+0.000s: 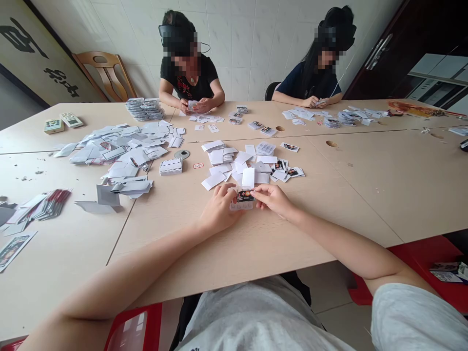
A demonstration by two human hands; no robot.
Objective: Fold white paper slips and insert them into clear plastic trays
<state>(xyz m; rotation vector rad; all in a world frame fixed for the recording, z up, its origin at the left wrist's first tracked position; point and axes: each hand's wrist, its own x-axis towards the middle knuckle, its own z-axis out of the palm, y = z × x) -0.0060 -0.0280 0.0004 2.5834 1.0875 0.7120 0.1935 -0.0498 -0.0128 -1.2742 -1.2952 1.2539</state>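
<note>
Near the front edge of the table, my left hand (221,207) is closed on the left side of a clear plastic blister pack (242,205). A small dark printed card (244,196) lies over the pack's upper part. The fingers of my right hand (272,199) pinch that card at its right end. Just beyond my hands spreads a loose pile of white paper slips (219,168), and one white slip (248,178) stands out right behind the pack. Several dark printed cards (294,172) lie at the pile's right side.
A large heap of white papers (120,141) covers the left, beside a stack of cards (170,166) and a tape roll (182,154). Two people (192,73) (316,73) handle small packs across the table (340,195). Stacked packs (144,109) stand at the back left.
</note>
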